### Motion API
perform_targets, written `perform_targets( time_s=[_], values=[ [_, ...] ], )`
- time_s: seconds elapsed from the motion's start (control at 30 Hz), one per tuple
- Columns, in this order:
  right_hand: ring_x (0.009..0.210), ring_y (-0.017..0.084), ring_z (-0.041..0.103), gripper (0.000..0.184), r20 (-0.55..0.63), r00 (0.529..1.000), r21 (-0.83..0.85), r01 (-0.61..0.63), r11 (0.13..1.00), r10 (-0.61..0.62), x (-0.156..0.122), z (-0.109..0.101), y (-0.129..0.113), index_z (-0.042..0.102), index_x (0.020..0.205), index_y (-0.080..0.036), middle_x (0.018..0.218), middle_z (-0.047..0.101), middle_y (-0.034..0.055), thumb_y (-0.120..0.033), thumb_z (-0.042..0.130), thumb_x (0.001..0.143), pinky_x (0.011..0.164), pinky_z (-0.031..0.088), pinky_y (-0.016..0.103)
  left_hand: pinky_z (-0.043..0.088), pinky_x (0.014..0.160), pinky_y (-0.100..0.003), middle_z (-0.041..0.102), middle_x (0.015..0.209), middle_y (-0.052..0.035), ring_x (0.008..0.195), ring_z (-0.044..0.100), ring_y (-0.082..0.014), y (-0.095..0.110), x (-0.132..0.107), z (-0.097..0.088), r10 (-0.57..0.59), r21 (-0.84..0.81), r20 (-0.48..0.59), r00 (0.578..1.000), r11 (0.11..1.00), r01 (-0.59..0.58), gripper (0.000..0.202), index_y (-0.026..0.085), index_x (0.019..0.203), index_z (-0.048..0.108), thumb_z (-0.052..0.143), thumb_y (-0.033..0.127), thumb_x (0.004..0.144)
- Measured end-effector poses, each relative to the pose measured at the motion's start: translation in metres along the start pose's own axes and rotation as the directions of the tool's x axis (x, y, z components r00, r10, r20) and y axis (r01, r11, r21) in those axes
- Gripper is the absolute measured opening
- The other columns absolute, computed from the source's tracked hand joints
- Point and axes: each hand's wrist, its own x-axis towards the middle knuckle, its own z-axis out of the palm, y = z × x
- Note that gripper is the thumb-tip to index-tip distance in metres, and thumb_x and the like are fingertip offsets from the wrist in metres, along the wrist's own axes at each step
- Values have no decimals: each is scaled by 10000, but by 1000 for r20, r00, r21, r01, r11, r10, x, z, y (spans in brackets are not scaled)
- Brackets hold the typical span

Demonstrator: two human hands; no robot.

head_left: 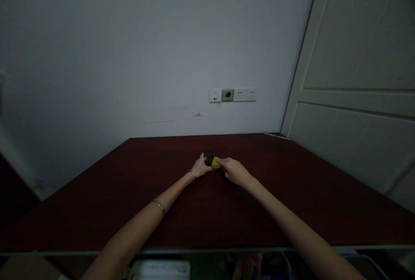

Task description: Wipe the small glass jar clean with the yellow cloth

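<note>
Over the middle of a dark red tabletop (pixel 181 219), my two hands are close together. My left hand (pixel 200 166) is curved around the left side of a small dark, shiny object (pixel 210 159), whose kind I cannot make out. Between the fingers of my right hand (pixel 234 170) is a small yellow piece (pixel 215 162), a sponge or cloth by its look. The yellow piece is in front of the dark object's right side and seems to touch it. The fingers hide parts of both.
Behind the table is a pale wall with a row of sockets and switches (pixel 240 94). A white panelled door (pixel 359 68) stands at the right. Below the front edge, a white box-like thing (pixel 160 270) and other items show in an open space.
</note>
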Motion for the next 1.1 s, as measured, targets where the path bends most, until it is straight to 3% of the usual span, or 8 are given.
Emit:
perform_targets(
  time_s=[0.17, 0.27, 0.4, 0.6, 0.77, 0.9, 1.1],
  values=[
    [930, 198, 623, 416, 13, 1000, 174, 10, 985, -12, 2, -8, -2, 615, 1082, -222, 1023, 673, 64, -55, 423, 752, 807, 449, 259, 405, 922, -354, 542, 1226, -185, 1149, 503, -293, -2, 0, -1, 46, 61, 22, 999, 997, -47, 1033, 106, 1342, 261, 780, 408, 502],
    [988, 197, 605, 421, -89, 996, 254, 14, 967, 9, 8, -8, 9, 608, 1099, -224, 1082, 655, 50, -67, 415, 760, 866, 445, 288, 400, 924, -360, 563, 1191, -198, 1144, 504, -305, 3, -4, -2, 52, 97, -4, 999, 994, -51, 1062, 70, 1343, 260, 774, 456, 498],
    [1067, 199, 569, 446, -178, 980, 217, -48, 975, 88, 23, -4, 33, 576, 1156, -193, 1163, 614, 70, -67, 415, 759, 920, 430, 313, 377, 944, -365, 561, 1193, -206, 1171, 478, -315, 12, -10, -2, 33, 124, -16, 999, 992, -31, 1093, 54, 1348, 264, 769, 495, 485],
    [1130, 203, 531, 554, -13, 1000, 76, 15, 997, -14, 51, 5, 53, 572, 1164, -226, 1218, 583, 51, 0, 450, 673, 947, 407, 308, 335, 986, -363, 505, 1260, -218, 1209, 439, -322, 13, -11, -2, -2, 106, -33, 999, 994, 6, 1083, 73, 1339, 301, 782, 488, 461],
    [1072, 233, 568, 528, 64, 998, -27, 17, 999, -15, 52, 3, 50, 592, 1119, -227, 1163, 615, 68, 4, 470, 660, 887, 433, 305, 342, 981, -371, 513, 1247, -227, 1195, 454, -328, 10, -9, 0, 18, 120, -44, 999, 993, -13, 1064, 65, 1331, 313, 778, 488, 473],
    [1002, 244, 596, 494, 65, 997, -81, -36, 996, 41, 36, -1, 39, 585, 1099, -219, 1122, 626, 92, -3, 472, 669, 812, 457, 311, 346, 982, -369, 486, 1259, -259, 1196, 452, -332, 9, -7, 1, 32, 143, -49, 998, 989, -24, 1096, 26, 1333, 291, 767, 516, 475],
    [1049, 246, 548, 446, 23, 999, -87, -45, 995, 48, 15, 0, 12, 569, 1068, -172, 1112, 607, 134, 5, 466, 672, 808, 445, 303, 362, 966, -370, 503, 1250, -243, 1186, 463, -331, 12, -9, 1, 38, 150, -50, 998, 988, -30, 1032, 59, 1312, 329, 770, 491, 486]
  ],
)
